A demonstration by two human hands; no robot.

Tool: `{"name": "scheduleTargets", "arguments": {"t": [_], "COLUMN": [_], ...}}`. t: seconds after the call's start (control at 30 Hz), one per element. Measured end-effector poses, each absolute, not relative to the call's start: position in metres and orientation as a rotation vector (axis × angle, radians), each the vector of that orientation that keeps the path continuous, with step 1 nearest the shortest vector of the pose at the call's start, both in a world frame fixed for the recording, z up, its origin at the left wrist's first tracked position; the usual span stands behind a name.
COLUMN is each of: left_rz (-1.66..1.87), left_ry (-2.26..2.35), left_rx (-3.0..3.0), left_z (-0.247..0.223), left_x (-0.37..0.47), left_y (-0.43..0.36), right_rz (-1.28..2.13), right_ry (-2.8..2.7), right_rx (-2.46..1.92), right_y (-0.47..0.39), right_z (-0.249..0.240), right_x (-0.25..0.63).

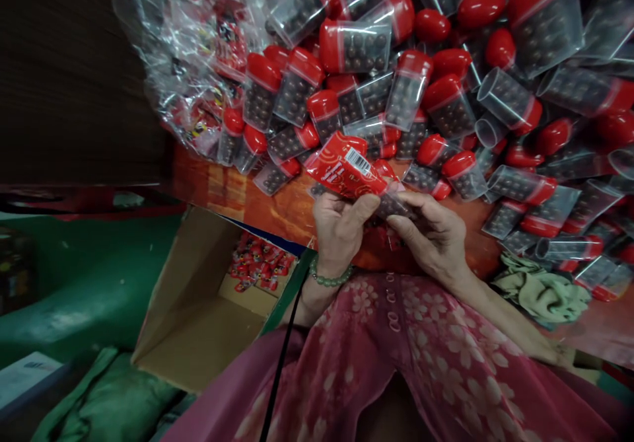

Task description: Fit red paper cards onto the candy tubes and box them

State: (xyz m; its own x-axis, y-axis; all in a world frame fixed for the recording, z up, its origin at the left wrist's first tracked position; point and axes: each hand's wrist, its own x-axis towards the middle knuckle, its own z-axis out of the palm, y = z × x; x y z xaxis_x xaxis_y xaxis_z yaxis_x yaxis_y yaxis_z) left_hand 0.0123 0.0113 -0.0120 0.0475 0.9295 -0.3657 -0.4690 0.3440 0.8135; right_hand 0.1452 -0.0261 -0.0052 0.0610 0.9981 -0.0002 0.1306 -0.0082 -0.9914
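Observation:
My left hand (341, 227), with a green bead bracelet (331, 278) at its wrist, is closed on a red printed plastic bag (333, 172). White lettering and a barcode label show on the bag, which points up and left. At its lower right, between my hands, is a clear container (395, 205) of dark round balls. The thumb and fingers of my right hand (433, 234) pinch it. Just how far the container sits inside the bag is hidden by my fingers. Many red-capped clear containers (302, 85) of dark balls are heaped beyond my hands.
Clear plastic wrapping with red packets (198, 65) lies at the table's far left. An open cardboard box (193, 323) stands below the orange table edge (238, 197), with small red packets (260, 261) inside. A crumpled green cloth (542, 290) lies at the right.

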Motion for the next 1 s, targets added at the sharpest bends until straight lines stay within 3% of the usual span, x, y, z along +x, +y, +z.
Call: {"name": "scheduleTargets", "arguments": {"t": [0.1, 0.33, 0.5, 0.73, 1.0], "left_rz": [1.09, 0.956, 0.974, 1.026, 0.946], "left_ry": [1.013, 0.948, 0.949, 0.884, 0.974], "left_rx": [0.502, 0.536, 0.549, 0.528, 0.398], "left_z": [-0.01, -0.012, -0.009, -0.005, -0.005], "left_x": [0.012, 0.006, 0.005, 0.009, 0.016], "left_y": [0.015, 0.009, 0.003, 0.003, -0.013], "right_rz": [1.007, 1.579, 1.408, 1.548, 1.313], "right_ry": [-1.322, -0.802, -0.915, -0.907, -0.998], "right_rx": [-1.306, -1.197, -1.289, -1.188, -1.2], "right_y": [-0.024, -0.023, -0.023, -0.019, -0.028], "right_z": [-0.005, 0.001, 0.001, 0.004, 0.0], "right_x": [0.147, 0.145, 0.143, 0.145, 0.139]}}
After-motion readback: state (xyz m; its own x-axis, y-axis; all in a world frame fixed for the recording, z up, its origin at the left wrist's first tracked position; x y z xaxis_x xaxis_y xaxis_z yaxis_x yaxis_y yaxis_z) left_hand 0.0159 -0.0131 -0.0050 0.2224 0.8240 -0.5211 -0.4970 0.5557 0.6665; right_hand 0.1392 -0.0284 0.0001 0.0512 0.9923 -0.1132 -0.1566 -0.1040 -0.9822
